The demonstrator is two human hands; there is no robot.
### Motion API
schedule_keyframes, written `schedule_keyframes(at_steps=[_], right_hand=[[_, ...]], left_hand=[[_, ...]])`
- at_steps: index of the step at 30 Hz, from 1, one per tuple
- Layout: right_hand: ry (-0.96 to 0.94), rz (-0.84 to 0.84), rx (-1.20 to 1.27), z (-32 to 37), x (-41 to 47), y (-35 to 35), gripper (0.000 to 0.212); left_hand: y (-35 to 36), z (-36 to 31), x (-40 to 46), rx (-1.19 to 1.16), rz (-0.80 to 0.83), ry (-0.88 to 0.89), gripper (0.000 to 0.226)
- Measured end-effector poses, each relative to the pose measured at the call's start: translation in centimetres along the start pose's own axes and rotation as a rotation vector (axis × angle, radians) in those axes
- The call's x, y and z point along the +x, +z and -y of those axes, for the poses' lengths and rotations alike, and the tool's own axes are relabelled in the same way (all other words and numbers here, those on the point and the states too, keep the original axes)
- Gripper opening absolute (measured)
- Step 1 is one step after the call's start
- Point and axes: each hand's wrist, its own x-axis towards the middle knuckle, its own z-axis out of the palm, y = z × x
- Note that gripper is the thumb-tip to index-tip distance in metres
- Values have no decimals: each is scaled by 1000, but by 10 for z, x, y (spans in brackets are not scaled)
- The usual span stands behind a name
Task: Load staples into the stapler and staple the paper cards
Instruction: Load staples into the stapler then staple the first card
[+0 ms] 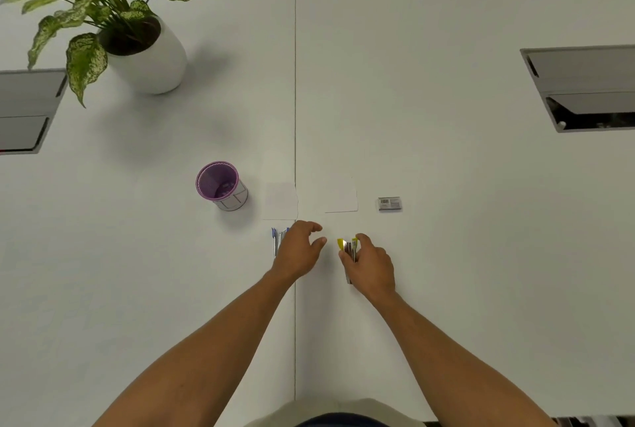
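My right hand (372,266) grips a yellow stapler (348,248) that rests on the white table, its yellow tip pointing away from me. My left hand (299,249) hovers just left of it, fingers apart and holding nothing. Under the left hand's outer edge lies a blue stapler (276,241), partly hidden. Two white paper cards lie beyond the hands: one (281,201) left of the table seam, one (340,198) right of it. A small grey staple box (390,204) sits to the right of the cards.
A purple mesh pen cup (221,186) stands left of the cards. A potted plant in a white pot (147,55) is at the far left. Cable hatches (584,86) are cut into the table at both sides. A seam (295,83) runs down the table's middle.
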Motion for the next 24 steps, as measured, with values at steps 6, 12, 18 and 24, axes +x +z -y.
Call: schedule_keyframes(at_steps=[6, 12, 18, 24], right_hand=[[-18, 17, -73, -2, 7, 16, 47], [14, 33, -130, 0, 11, 24, 53], [-24, -136, -119, -2, 34, 6, 40], [-282, -169, -207, 9, 98, -19, 34]], left_hand=[[1, 2, 27, 160, 46, 84, 37], [-1, 0, 62, 318, 91, 190, 47], [3, -3, 95, 411, 155, 250, 62], [5, -3, 124, 550, 304, 250, 79]])
